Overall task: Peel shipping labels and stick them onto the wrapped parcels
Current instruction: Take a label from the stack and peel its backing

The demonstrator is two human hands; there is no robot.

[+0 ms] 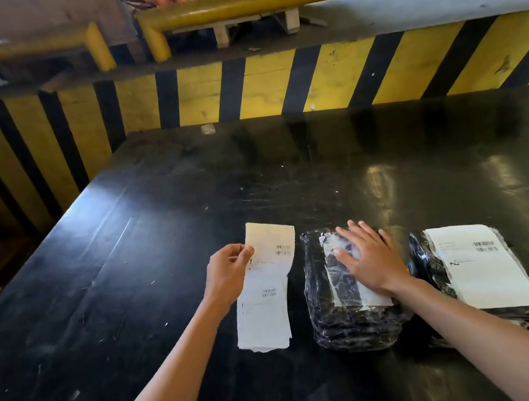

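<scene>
1. On the black table [160, 251], the left hand [228, 275] pinches the label strip [267, 290]; its print is too small to read.
2. The right hand [371, 258], fingers flat, presses the middle parcel [348, 322], hiding part of its label.
3. The labelled parcel [481, 266] lies just right; bare tabletop stretches left and beyond.

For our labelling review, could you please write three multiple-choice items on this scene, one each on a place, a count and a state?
1. Where does the labelled parcel lie?
A. right of the middle parcel
B. left of the label strip
C. on the yellow rail

2. How many wrapped parcels are on the table?
A. one
B. two
C. four

3. What is the right hand doing?
A. gripping a pen
B. hanging off the table
C. pressing flat on the middle parcel

Answers: 1 A, it lies rightmost; 2 B, two black bundles show; 3 C, the fingers lie straight on it, while the left hand pinches the label strip.
</scene>
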